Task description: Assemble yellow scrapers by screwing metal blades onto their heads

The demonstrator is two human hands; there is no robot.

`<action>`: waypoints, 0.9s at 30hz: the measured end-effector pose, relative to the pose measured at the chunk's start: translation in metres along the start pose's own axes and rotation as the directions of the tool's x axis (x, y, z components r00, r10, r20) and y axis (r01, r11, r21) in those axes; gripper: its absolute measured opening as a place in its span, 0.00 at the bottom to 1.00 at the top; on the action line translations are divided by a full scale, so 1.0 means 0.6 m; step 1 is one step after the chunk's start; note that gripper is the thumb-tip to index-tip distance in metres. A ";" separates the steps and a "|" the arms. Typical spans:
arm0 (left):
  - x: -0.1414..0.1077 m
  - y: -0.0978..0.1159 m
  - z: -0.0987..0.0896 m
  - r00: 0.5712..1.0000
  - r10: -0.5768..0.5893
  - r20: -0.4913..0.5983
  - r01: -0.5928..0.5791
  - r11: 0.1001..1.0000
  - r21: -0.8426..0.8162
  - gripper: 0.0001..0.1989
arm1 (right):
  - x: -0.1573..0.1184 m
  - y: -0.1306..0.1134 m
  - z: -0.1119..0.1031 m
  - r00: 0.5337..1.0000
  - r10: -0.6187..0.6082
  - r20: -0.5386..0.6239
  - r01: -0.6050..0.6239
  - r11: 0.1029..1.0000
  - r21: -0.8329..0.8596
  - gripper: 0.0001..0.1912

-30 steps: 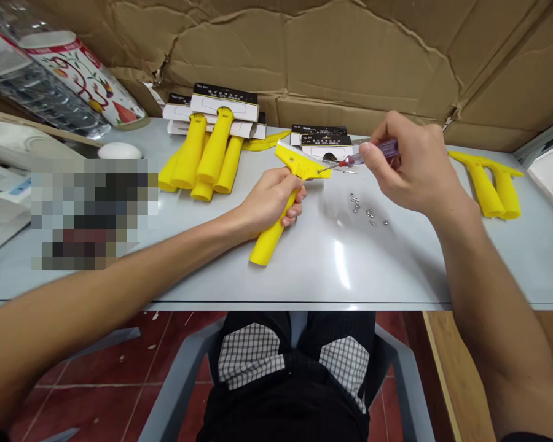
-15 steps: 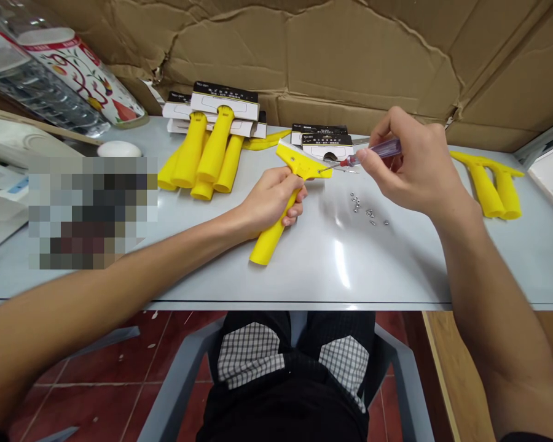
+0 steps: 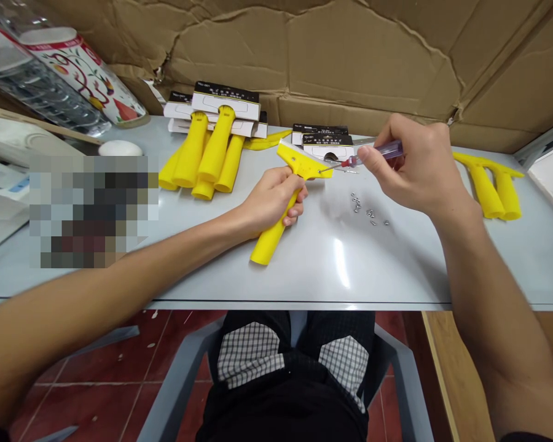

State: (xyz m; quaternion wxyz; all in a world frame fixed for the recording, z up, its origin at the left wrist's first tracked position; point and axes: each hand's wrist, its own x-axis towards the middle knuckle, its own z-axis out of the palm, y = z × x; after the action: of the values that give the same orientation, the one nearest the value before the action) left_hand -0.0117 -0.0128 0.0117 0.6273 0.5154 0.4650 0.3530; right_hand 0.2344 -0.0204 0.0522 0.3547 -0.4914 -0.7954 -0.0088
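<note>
Seemingly "TQJ-001" on black-and-white cards (image 3: 225,108)

Creased cardboard (image 3: 350,55) behind the worktop (image 3: 212,270)

A clear ridged bottle (image 3: 50,92) and a fruit-labelled bottle (image 3: 90,77) stand at the left — a white rounded object (image 3: 120,149) near them. Below the front edge — a grey chair (image 3: 179,374) and red floor tiles (image 3: 96,411).

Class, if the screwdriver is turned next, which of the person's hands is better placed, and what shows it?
Probably the right hand: it holds the screwdriver, tip at the head of the yellow scraper. The left hand is wrapped around the scraper's handle, apparently better suited to steadying.
</note>
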 end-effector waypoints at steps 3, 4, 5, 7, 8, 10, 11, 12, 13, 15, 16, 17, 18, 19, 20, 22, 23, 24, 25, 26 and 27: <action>0.000 0.000 0.000 1.000 0.003 0.004 -0.003 1.000 0.004 0.07 | 0.000 -0.005 -0.003 1.000 -0.014 0.014 0.014 1.000 -0.002 0.17; 0.001 -0.001 0.000 1.000 0.007 0.005 -0.007 1.000 0.005 0.07 | 0.000 -0.006 -0.004 1.000 -0.018 0.018 0.018 1.000 -0.001 0.17; 0.001 -0.001 0.000 1.000 0.010 0.004 -0.010 1.000 0.005 0.07 | 0.000 -0.007 -0.004 1.000 -0.021 0.020 0.021 1.000 0.001 0.16; 0.002 -0.003 -0.001 1.000 0.015 0.006 -0.015 1.000 0.007 0.07 | 0.000 -0.006 -0.003 1.000 -0.027 0.015 0.027 1.000 0.003 0.15; 0.002 -0.003 -0.001 1.000 0.017 0.007 -0.017 1.000 0.009 0.07 | -0.001 -0.005 -0.002 1.000 -0.030 0.010 0.030 1.000 0.004 0.15; 0.002 -0.004 -0.001 1.000 0.018 0.010 -0.018 1.000 0.013 0.07 | -0.001 -0.002 0.001 0.999 -0.034 -0.005 0.034 0.999 0.003 0.17; 0.002 -0.004 -0.001 1.000 0.018 0.009 -0.018 1.000 0.014 0.07 | -0.001 0.000 0.002 0.999 -0.035 -0.014 0.035 0.999 0.000 0.19; 0.002 -0.003 -0.001 1.000 0.018 0.009 -0.018 1.000 0.015 0.07 | 0.000 0.001 0.004 0.999 -0.037 -0.020 0.037 0.999 -0.003 0.21; 0.001 -0.003 -0.001 1.000 0.018 0.008 -0.018 1.000 0.014 0.07 | 0.000 0.002 0.005 0.999 -0.038 -0.025 0.038 0.999 -0.007 0.22; 0.001 -0.002 0.000 1.000 0.016 0.008 -0.016 1.000 0.010 0.07 | 0.001 0.002 0.006 0.999 -0.041 -0.030 0.040 0.999 -0.012 0.23; 0.000 -0.002 0.000 1.000 0.015 0.009 -0.015 1.000 0.009 0.07 | 0.002 0.001 0.006 0.999 -0.040 -0.030 0.040 0.999 -0.010 0.23; 0.000 -0.003 0.000 1.000 0.013 0.011 -0.013 1.000 0.008 0.07 | 0.002 -0.001 0.006 0.999 -0.037 -0.028 0.036 0.999 -0.003 0.22; 0.000 -0.003 -0.001 1.000 0.011 0.012 -0.011 1.000 0.007 0.07 | 0.002 -0.003 0.005 0.999 -0.031 -0.020 0.032 0.999 0.009 0.20; 0.001 -0.004 -0.001 1.000 0.009 0.011 -0.010 1.000 0.007 0.07 | 0.002 -0.006 0.004 1.000 -0.026 -0.005 0.026 0.999 0.026 0.17; 0.001 -0.004 -0.002 1.000 0.008 0.010 -0.008 1.000 0.007 0.07 | 0.002 -0.009 0.002 1.000 -0.021 0.012 0.020 0.999 0.050 0.15; 0.002 -0.006 -0.003 1.000 0.006 0.006 -0.006 1.000 0.011 0.07 | 0.000 -0.015 -0.001 0.998 -0.021 0.063 0.014 0.994 0.106 0.11; 0.002 -0.007 -0.003 1.000 0.005 0.003 -0.005 1.000 0.014 0.07 | -0.001 -0.017 -0.002 0.996 -0.034 0.084 0.022 0.991 0.135 0.09; 0.003 -0.007 -0.004 1.000 0.007 -0.001 -0.007 1.000 0.016 0.07 | -0.002 -0.018 -0.004 0.994 -0.054 0.099 0.037 0.987 0.159 0.08; 0.003 -0.008 -0.004 1.000 0.010 -0.004 -0.010 1.000 0.017 0.07 | -0.002 -0.019 -0.005 0.991 -0.080 0.108 0.060 0.983 0.174 0.08; 0.003 -0.008 -0.004 1.000 0.013 -0.007 -0.013 1.000 0.017 0.07 | -0.002 -0.019 -0.005 0.987 -0.107 0.117 0.085 0.980 0.178 0.09; 0.003 -0.008 -0.004 1.000 0.015 -0.008 -0.014 1.000 0.016 0.06 | -0.002 -0.020 -0.006 0.983 -0.134 0.127 0.110 0.978 0.175 0.09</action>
State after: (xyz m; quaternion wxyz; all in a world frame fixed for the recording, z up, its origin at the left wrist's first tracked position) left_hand -0.0133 -0.0113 0.0066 0.6189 0.5222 0.4665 0.3560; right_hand 0.2275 -0.0289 0.0580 0.3376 -0.4094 -0.8447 0.0703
